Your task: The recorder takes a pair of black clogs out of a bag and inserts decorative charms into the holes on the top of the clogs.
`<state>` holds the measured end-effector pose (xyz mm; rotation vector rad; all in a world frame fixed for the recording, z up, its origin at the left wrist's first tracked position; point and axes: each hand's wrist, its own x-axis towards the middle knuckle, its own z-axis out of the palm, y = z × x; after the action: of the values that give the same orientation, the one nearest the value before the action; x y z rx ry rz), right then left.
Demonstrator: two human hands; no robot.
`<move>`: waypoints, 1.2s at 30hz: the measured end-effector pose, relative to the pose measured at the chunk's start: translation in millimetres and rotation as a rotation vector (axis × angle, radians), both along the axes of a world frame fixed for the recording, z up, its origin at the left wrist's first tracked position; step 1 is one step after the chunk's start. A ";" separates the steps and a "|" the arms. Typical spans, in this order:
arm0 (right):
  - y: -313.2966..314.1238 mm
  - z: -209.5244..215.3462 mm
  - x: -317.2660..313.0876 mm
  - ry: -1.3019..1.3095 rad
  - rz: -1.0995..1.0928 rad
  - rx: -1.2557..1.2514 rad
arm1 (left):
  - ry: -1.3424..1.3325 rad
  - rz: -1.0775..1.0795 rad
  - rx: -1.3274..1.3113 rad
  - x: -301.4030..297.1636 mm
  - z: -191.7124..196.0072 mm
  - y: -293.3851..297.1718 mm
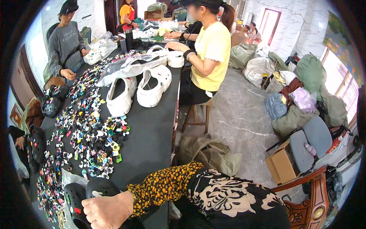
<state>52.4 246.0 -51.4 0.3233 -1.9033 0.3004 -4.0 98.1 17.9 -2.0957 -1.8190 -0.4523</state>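
Observation:
My right hand point(106, 212) is curled closed at the bottom of the view, over a pair of black clogs. One black clog point(73, 194) carries small coloured charms, a red one among them; the other black clog point(100, 186) lies beside it, partly behind my hand. Whatever my fingers grip is hidden. Clear plastic point(72, 177) lies beneath the clogs. My left hand does not show. Up the table spreads a long heap of small colourful shoe charms point(89, 143). Beyond it stand two white clogs, a left one point(122, 103) and a right one point(154, 95).
Co-workers sit along the black table point(146, 145), one in a yellow top point(211, 45) at its right edge. More black clogs point(51, 105) rest on the left side. Right of the table are a sack point(206, 150), grey chair point(305, 149), cardboard box point(283, 162) and carved wooden chair point(318, 198).

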 end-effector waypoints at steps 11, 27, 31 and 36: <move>1.2 4.5 7.2 0.093 -0.038 0.044 | 0.029 0.028 -0.033 0.6 -1.4 0.4; 24.2 34.0 49.5 -0.256 0.145 -0.865 | -0.025 0.069 0.010 -13.6 -21.7 13.1; 31.1 36.3 39.7 -0.021 0.607 -1.265 | -0.022 0.056 0.047 -19.4 -23.1 6.4; 24.7 28.7 31.7 -0.079 0.623 -1.264 | -0.063 0.072 0.053 -19.2 -29.2 -2.3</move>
<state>84.1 270.7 -22.6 0.0146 -1.2953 1.8167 -23.2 95.7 -11.3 -1.9953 -1.8895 -0.5474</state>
